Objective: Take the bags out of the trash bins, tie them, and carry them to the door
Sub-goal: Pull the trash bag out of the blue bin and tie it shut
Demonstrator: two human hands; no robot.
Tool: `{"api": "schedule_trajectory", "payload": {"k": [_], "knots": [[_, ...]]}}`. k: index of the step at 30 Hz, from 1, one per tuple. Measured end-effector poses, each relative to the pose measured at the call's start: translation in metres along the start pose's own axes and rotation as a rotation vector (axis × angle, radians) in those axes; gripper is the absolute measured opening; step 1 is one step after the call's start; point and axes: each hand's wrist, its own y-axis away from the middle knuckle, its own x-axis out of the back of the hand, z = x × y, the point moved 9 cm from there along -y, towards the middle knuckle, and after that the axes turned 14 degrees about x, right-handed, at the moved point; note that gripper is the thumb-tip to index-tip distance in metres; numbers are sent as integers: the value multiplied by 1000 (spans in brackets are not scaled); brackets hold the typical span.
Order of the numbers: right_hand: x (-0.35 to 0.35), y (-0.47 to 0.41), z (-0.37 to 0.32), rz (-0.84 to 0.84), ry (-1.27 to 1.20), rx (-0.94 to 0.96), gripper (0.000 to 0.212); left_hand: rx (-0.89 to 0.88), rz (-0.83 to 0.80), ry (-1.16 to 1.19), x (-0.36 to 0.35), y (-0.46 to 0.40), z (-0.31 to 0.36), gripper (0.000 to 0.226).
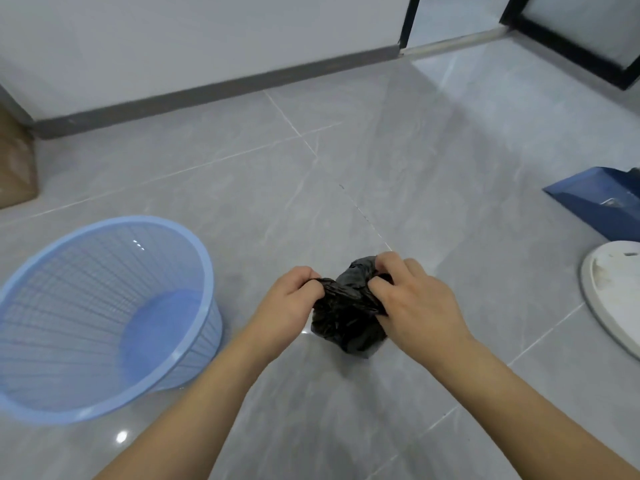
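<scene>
A small black trash bag (346,323) hangs just above the grey tiled floor in the lower middle of the head view. My left hand (289,299) pinches a twisted strip of the bag's top on its left side. My right hand (412,299) grips the bunched top on the right, fingers curled into the plastic. A light blue mesh trash bin (204,271) stands on the floor to the left, with no bag in it.
A brown cardboard box (15,161) sits at the far left by the wall. A blue dustpan (602,199) and a white round base (588,289) lie at the right edge. A black-framed glass door (568,46) is at the upper right.
</scene>
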Motion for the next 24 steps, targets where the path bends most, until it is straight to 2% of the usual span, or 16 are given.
{"api": "schedule_trajectory", "payload": {"k": [3,5,7,9,12,15,18,20,22,24], "knots": [[-5,10,10,93,-92,31,17,-34,-72,145,-18,-1,1,28],[-14,15,10,106,-148,55,16,-35,-108,177,-33,-5,-2,19],[-20,19,9,112,-178,49,16,-22,-60,139,-41,-11,-6,12],[-23,23,13,131,-194,14,16,-39,57,77,-41,-16,-10,13],[-23,30,23,176,-238,-66,36,-58,213,47,-31,-20,-11,15],[-17,34,26,260,-264,-65,57,8,215,25,-28,-26,-13,13],[-13,35,21,314,-277,-6,42,193,127,7,-31,-30,-15,10],[-16,36,20,306,-313,-17,28,226,19,92,-33,-26,-13,17],[-25,38,29,258,-427,-128,18,72,-55,112,-32,-13,-3,39],[-42,39,36,184,-642,-262,13,-119,-10,-91,-30,6,6,53]]}}
